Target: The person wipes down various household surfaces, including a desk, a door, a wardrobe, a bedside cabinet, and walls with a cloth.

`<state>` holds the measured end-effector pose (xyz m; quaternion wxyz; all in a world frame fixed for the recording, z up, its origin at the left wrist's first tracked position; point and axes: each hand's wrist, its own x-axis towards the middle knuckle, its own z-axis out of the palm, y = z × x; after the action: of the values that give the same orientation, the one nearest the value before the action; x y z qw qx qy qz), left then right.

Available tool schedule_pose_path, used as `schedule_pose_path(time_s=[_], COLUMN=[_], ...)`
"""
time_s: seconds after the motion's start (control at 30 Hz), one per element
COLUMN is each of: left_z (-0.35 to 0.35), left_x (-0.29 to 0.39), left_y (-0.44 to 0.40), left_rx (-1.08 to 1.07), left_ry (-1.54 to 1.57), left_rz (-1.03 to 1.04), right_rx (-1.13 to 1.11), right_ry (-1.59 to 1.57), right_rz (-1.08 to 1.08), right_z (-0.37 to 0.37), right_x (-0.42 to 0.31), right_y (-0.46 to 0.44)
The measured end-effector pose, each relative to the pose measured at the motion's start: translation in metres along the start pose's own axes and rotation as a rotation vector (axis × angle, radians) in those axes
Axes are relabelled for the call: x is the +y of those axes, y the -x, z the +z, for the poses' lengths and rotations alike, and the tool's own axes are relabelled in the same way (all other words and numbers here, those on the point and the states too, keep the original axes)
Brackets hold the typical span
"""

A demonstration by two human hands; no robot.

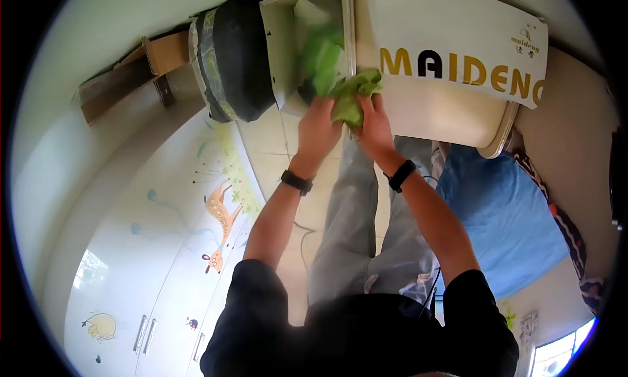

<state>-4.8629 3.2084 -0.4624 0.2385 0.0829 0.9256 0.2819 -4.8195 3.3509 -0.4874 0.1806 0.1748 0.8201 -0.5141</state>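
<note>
Both hands are raised in front of me at the left edge of a cream table. My left hand (318, 130) is closed at the left side of a crumpled green cloth (351, 102). On its right side, my right hand (375, 127) grips the same cloth between thumb and fingers. Just above my left hand, a blurred bright green item (322, 56) shows over an open white box (281, 53); whether it joins the cloth cannot be made out. Each wrist wears a black band.
A white sheet with MAIDENG lettering (458, 40) covers part of the cream table (445, 119). Left of the box are a dark bag (242, 60) and a cardboard box (118, 86). White cabinets (163, 246) stand at left, a blue cloth (497, 213) at right.
</note>
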Motion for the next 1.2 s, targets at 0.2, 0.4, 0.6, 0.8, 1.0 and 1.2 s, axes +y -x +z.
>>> schedule_pose_path(time_s=[0.2, 0.4, 0.6, 0.8, 1.0, 1.2], left_z=[-0.012, -0.026, -0.009, 0.023, 0.023, -0.074], left_x=[-0.001, -0.005, -0.011, -0.030, -0.013, 0.091], left_y=[-0.072, -0.096, -0.052, 0.033, 0.123, 0.091], left_rx=[0.121, 0.046, -0.009, -0.118, -0.478, -0.223], left_ry=[0.032, 0.051, -0.089, -0.172, -0.100, 0.233], left_rz=[-0.016, -0.034, 0.008, -0.029, 0.056, 0.032], right_rx=[0.318, 0.350, 0.172, -0.015, -0.497, -0.148], right_ry=[0.171, 0.299, 0.344, 0.468, 0.527, 0.323], right_rz=[-0.155, -0.116, -0.010, 0.066, 0.168, 0.009], right_z=[0.008, 0.015, 0.017, 0.043, 0.001, -0.109], right_x=[-0.028, -0.043, -0.037, -0.020, -0.009, -0.115], right_y=[-0.066, -0.080, -0.038, 0.050, 0.133, 0.111])
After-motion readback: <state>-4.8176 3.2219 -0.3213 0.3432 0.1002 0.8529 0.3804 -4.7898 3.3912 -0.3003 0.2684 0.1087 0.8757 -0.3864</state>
